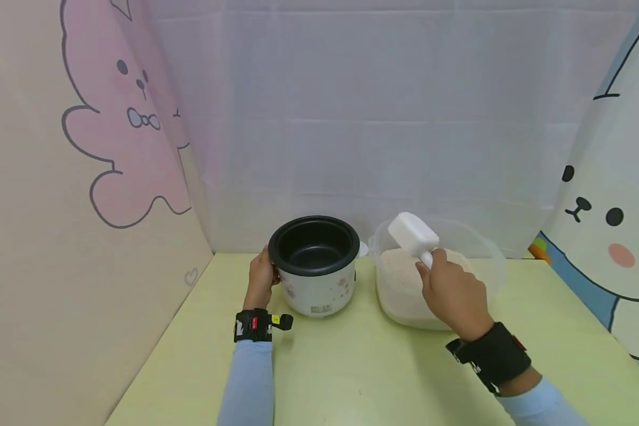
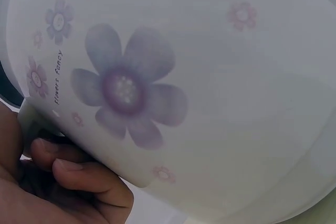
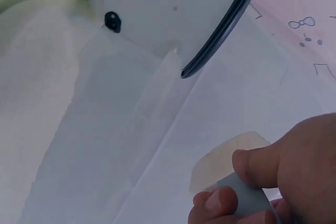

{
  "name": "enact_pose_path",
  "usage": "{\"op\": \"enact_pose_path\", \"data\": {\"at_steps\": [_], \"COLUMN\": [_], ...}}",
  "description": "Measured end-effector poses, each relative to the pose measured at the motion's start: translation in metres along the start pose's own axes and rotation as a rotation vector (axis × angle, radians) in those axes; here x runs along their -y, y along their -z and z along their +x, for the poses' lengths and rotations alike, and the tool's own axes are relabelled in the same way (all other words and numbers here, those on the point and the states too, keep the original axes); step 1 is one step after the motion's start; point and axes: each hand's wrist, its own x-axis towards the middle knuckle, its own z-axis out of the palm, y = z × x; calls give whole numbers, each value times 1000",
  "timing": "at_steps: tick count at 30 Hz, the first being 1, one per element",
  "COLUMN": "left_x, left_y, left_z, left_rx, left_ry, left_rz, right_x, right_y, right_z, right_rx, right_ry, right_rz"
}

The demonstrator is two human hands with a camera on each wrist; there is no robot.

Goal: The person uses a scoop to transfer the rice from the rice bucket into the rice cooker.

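Observation:
A white rice cooker (image 1: 319,293) with printed flowers stands upright on the table, lidless, its black inner pot (image 1: 314,245) showing a bare dark bottom. My left hand (image 1: 260,278) grips the handle on the cooker's left side; curled fingers (image 2: 94,179) show below the flowered wall. To the right, a clear plastic tub (image 1: 492,269) holds pale rice (image 1: 404,284). Above the tub, my right hand (image 1: 455,293) holds a white scoop (image 1: 412,234) by its handle, thumb along it. In the right wrist view, a beige patch shows at the scoop's head; whether it is rice, I cannot tell.
The pale yellow-green table (image 1: 351,378) carries the cooker and tub side by side near its back edge. A white curtain (image 1: 362,118) hangs close behind them. Walls with cartoon animals, one a pink figure (image 1: 122,118), flank the table. A black strap circles each wrist.

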Motion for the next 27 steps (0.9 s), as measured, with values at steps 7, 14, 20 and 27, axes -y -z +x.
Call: {"op": "enact_pose_path", "data": {"at_steps": [7, 14, 20, 27], "left_x": [0, 2, 8, 2], "left_y": [-1, 3, 8, 1], "left_z": [-2, -3, -4, -2], "left_rx": [13, 3, -5, 16], "left_ry": [-12, -1, 1, -30], "left_rz": [10, 23, 12, 7], "right_x": [-25, -52, -63, -73], "right_y": [-16, -41, -56, -50], "right_z": [31, 50, 51, 56], "right_rx": [94, 320, 392, 548], "right_ry": [-46, -204, -260, -254], "right_rz": [-4, 25, 40, 79]}}
